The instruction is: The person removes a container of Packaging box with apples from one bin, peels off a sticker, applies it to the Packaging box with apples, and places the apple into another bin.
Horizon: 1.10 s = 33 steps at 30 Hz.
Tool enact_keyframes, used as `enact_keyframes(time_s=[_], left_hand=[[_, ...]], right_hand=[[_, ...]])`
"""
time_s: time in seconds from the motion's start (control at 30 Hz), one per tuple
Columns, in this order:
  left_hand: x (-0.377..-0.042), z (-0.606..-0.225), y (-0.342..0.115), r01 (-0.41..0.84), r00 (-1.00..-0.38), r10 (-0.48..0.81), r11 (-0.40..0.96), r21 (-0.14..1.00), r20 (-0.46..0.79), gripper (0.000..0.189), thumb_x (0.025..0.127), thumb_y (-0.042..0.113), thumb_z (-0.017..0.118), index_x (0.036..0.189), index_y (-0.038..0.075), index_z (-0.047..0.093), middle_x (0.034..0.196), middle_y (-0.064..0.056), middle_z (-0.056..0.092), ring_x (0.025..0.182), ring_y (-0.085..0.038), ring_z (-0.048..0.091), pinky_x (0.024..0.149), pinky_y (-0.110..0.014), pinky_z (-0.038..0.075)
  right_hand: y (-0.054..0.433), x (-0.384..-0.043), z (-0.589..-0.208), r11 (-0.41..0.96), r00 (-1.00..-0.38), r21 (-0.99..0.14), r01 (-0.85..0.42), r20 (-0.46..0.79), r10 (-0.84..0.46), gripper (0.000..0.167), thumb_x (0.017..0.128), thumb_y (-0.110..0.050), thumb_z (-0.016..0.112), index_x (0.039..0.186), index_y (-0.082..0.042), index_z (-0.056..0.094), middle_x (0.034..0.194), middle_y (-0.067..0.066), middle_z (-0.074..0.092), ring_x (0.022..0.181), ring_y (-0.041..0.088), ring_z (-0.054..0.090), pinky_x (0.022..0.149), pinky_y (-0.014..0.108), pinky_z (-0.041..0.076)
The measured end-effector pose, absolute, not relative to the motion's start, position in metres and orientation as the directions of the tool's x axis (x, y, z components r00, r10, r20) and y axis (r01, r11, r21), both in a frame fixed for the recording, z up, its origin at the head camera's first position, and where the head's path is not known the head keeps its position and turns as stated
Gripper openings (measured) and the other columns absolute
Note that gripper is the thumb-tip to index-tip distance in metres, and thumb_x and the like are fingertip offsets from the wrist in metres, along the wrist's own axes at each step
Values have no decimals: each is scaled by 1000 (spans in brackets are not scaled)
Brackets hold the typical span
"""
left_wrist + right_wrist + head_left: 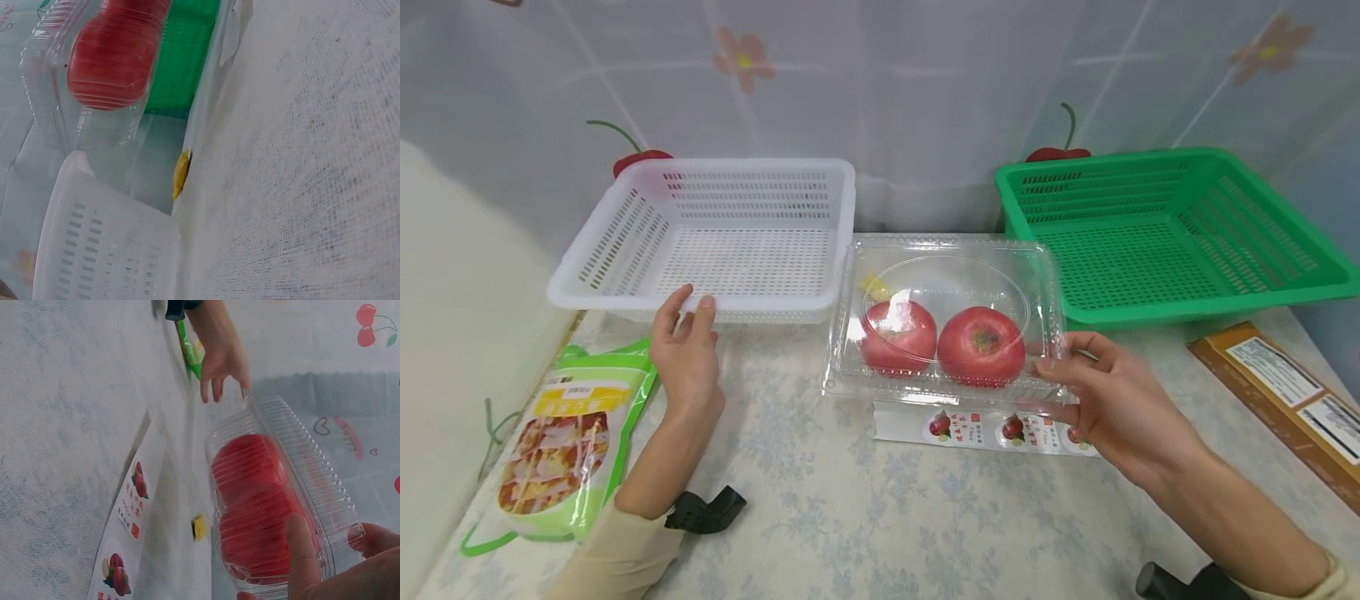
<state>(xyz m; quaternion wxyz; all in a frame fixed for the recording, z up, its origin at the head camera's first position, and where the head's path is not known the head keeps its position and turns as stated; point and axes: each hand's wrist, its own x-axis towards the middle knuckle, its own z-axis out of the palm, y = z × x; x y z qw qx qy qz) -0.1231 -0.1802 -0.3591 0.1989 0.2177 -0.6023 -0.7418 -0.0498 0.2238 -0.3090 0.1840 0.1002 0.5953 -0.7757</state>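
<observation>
My right hand (1112, 400) grips the right end of a clear plastic clamshell box (955, 250), thumb over the near corner and fingers behind. Two red apples (981, 346) sit side by side inside it. The box is held above the table, tilted, as the right wrist view shows. My left hand (688, 358) is at the front rim of a white plastic basket (700, 304), fingers loosely extended and holding nothing; whether the fingertips touch the rim I cannot tell. Just below the box lies a strip of fruit stickers (970, 427).
A green basket (1150, 312) stands at the back right. A green-and-white food bag (572, 450) lies at the left, and a brown package (1277, 400) at the right edge. One small yellow object (181, 175) lies behind the box. A patterned curtain (925, 100) hangs behind.
</observation>
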Motion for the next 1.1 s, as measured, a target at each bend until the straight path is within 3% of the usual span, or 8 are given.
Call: enact_keyframes(time_s=[0.13,0.3,0.5,0.67,0.73,1.1], left_hand=[[-123,-358,-182,36,-825,-559,-198,980,-83,32,94,20,68,126,21,63,145,7,39,130,-16,38,100,-39,38],[-123,-358,-181,40,-827,-558,-196,980,-78,33,94,20,68,127,21,63,145,6,40,129,-16,39,101,-40,37],[-124,-357,-183,43,-829,-554,-197,980,-75,33,95,20,68,127,21,63,146,6,39,131,-16,38,105,-42,37],[-125,-358,-183,45,-828,-557,-189,981,-70,33,95,20,68,127,21,63,145,6,40,130,-16,40,104,-42,37],[-125,-358,-183,42,-826,-560,-181,983,-68,32,95,20,68,126,21,63,144,6,40,128,-17,41,102,-41,38],[-124,-361,-183,46,-839,-541,-156,987,-46,32,95,21,67,127,21,62,149,3,34,133,-18,36,104,-42,38]], right_hand=[[223,-49,-316,-262,-914,-878,402,-367,-173,35,98,-7,60,123,-5,34,113,5,55,97,16,64,83,35,56],[226,-47,-321,-234,-914,-885,402,-370,-170,35,99,-8,59,124,-4,35,111,3,57,97,15,61,72,29,55],[229,-43,-326,-261,-918,-882,393,-360,-165,35,98,-5,59,122,-3,33,110,6,52,99,19,63,86,44,54],[226,-44,-328,-284,-921,-878,386,-353,-162,35,97,-2,60,119,-4,33,100,4,49,89,15,62,87,50,52],[222,-45,-328,-285,-922,-877,386,-353,-162,34,97,-2,60,118,-4,34,104,4,48,91,15,63,88,50,52],[204,-57,-330,-213,-894,-868,448,-434,-113,43,95,-13,67,121,-4,33,117,7,42,106,16,55,91,39,52]])
